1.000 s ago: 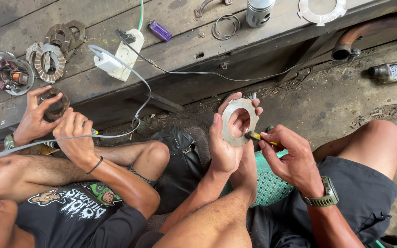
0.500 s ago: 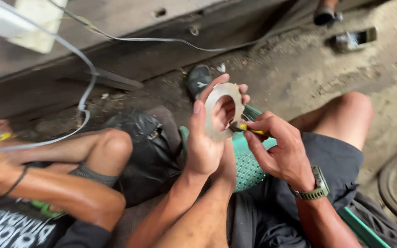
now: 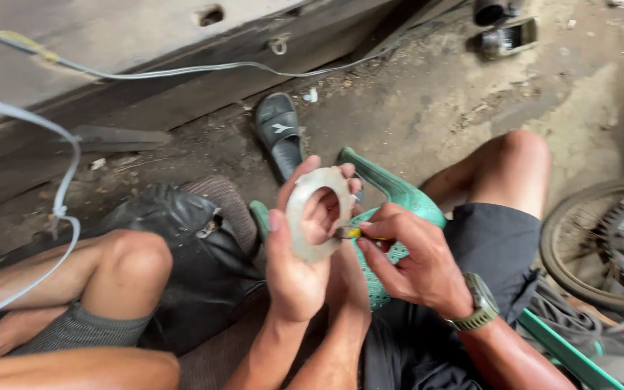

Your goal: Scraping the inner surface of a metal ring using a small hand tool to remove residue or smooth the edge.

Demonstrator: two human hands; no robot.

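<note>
— Under both hands: a green plastic perforated stool point(image 3: 399, 195). Left of the left hand point(image 3: 297, 274): another person's bare knee point(image 3: 135, 253) against a black crumpled bag point(image 3: 196, 253). Close enough to get nudged?

— Probably. Far right of the right hand point(image 3: 417, 267): a spoked bicycle wheel point(image 3: 608, 245), well apart, no worry.

— Left hand closed around a pale flat metal ring point(image 3: 312, 217), raised above the stool, fingers through the hole.

— Right hand pinched shut on a small yellow-handled tool point(image 3: 352, 232), tip at the ring's inner edge.

— Could slip off the edge and jab the fingers inside. Could also drop the ring if loosened.
</note>
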